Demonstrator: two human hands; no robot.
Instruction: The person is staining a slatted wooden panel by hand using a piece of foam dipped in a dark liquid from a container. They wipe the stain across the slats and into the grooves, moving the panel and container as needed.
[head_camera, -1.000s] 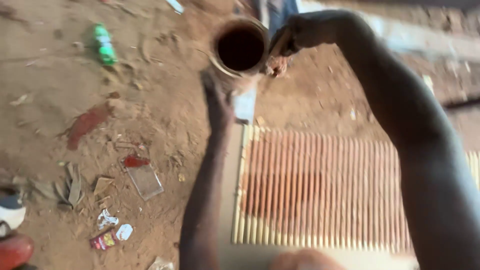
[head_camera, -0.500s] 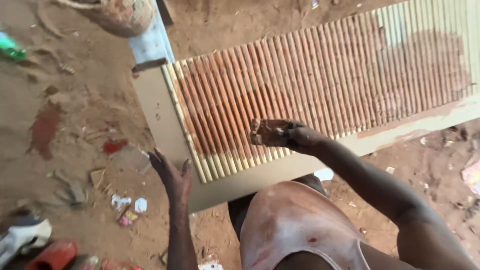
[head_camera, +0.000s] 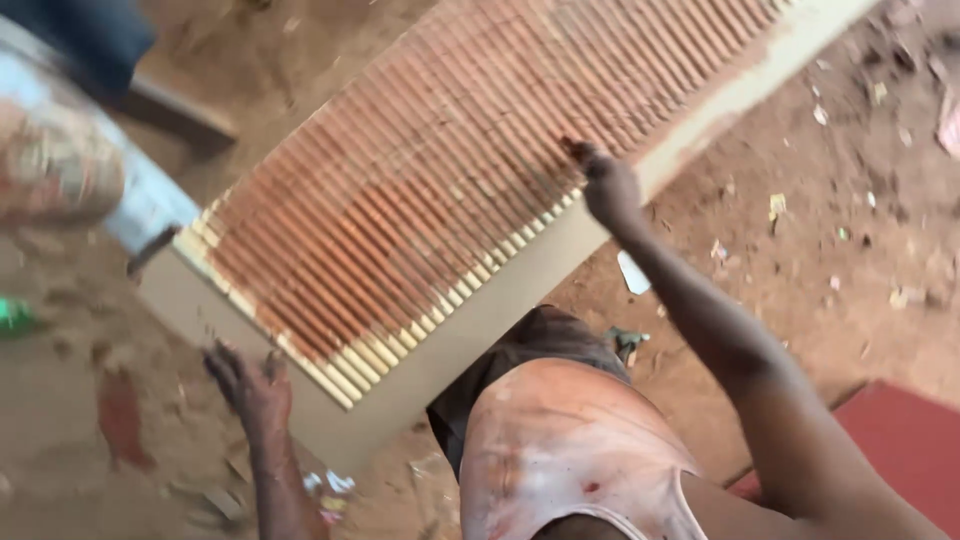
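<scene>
A long slatted wooden panel lies on the dirt ground, its ribs stained reddish-brown, with a pale flat border along its near edge. My right hand rests on the slats near that edge, fingers closed around something small that I cannot make out. My left hand hovers with fingers spread by the panel's near left corner, holding nothing. My stained light shirt fills the lower middle.
A round stained container sits at the left edge beside a pale board. A green bottle lies at far left. Paper scraps litter the dirt. A red mat lies at lower right.
The view has swung away from the paint container down to the panel. My right hand moved from the container onto the slats; my left hand dropped to the panel's near corner.
</scene>
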